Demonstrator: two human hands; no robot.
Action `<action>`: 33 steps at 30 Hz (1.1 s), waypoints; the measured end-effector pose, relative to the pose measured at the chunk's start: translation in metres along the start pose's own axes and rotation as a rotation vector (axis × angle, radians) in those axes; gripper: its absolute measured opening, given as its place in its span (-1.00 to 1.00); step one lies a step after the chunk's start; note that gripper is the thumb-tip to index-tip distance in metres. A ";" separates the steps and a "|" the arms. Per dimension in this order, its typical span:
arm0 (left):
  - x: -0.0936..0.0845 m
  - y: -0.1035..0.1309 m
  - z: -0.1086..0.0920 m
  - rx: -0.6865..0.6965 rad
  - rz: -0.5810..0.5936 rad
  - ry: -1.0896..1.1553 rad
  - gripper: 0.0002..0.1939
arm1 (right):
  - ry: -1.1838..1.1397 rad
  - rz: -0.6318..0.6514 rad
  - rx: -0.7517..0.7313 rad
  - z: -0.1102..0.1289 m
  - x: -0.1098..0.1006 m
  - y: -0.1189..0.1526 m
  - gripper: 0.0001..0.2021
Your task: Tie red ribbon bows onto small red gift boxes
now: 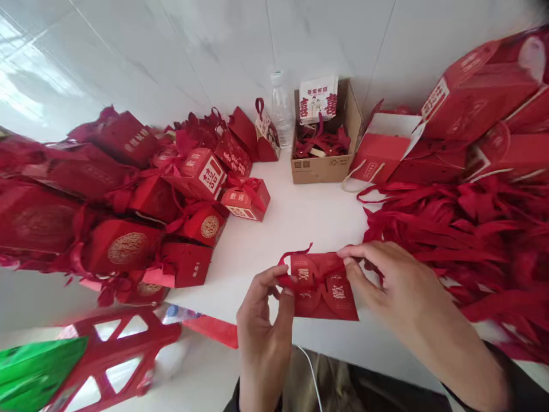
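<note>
A red gift box (317,306) with gold characters lies near the table's front edge, a red ribbon (318,279) running across its top in what looks like a knot or bow. My left hand (270,315) pinches one end of the ribbon at the box's left side. On the right, my right hand (381,274) has its thumb and forefinger closed on the ribbon's other side, by the box's upper right corner. The ribbon's loose tip curls up above my left fingers. Part of the ribbon is hidden by my fingers.
Many red gift boxes (128,249) crowd the left. A cardboard box (321,171) with red pieces and cards stands by the wall, beside a plastic bottle (282,111). Loose red ribbons (450,229) heap at right, below red bags (484,91). A red stool (124,343) sits lower left.
</note>
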State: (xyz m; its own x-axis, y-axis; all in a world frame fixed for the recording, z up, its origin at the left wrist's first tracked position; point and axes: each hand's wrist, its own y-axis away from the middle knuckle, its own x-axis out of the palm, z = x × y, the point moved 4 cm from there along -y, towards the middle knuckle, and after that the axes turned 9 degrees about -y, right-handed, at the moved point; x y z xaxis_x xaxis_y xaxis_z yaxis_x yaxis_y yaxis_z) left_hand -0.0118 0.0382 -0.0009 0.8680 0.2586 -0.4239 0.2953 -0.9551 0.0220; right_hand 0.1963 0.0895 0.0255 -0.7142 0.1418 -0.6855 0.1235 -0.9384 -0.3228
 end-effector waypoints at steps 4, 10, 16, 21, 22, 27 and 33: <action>0.000 0.003 0.001 0.041 -0.113 -0.068 -0.83 | -0.036 0.043 0.006 -0.009 0.001 0.002 -0.77; 0.002 0.001 -0.009 0.071 -0.134 -0.040 -0.88 | -0.112 0.113 0.020 -0.009 -0.002 -0.002 -0.83; 0.004 -0.002 -0.014 -0.024 -0.063 0.091 -0.90 | -0.202 0.151 -0.006 -0.003 -0.008 -0.005 -0.79; 0.008 -0.004 -0.011 -0.096 -0.039 0.163 -0.71 | -0.171 0.172 0.200 -0.025 -0.007 -0.006 -0.62; 0.009 -0.005 -0.011 -0.095 -0.024 0.160 -0.69 | -0.178 0.203 0.239 -0.029 -0.004 -0.006 -0.58; 0.011 -0.006 -0.013 -0.002 0.053 0.061 -0.75 | -0.336 0.239 0.309 -0.028 0.012 -0.014 -0.58; 0.013 -0.009 -0.015 0.071 0.077 0.020 -0.79 | -0.437 0.194 0.266 -0.007 0.012 -0.016 -0.86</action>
State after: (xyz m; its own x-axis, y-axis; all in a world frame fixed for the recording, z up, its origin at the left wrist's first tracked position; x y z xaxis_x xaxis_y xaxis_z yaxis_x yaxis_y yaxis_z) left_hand 0.0031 0.0529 0.0069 0.8949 0.1862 -0.4055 0.1990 -0.9799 -0.0106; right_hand 0.1905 0.1085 0.0183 -0.9222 -0.1332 -0.3629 0.1438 -0.9896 -0.0024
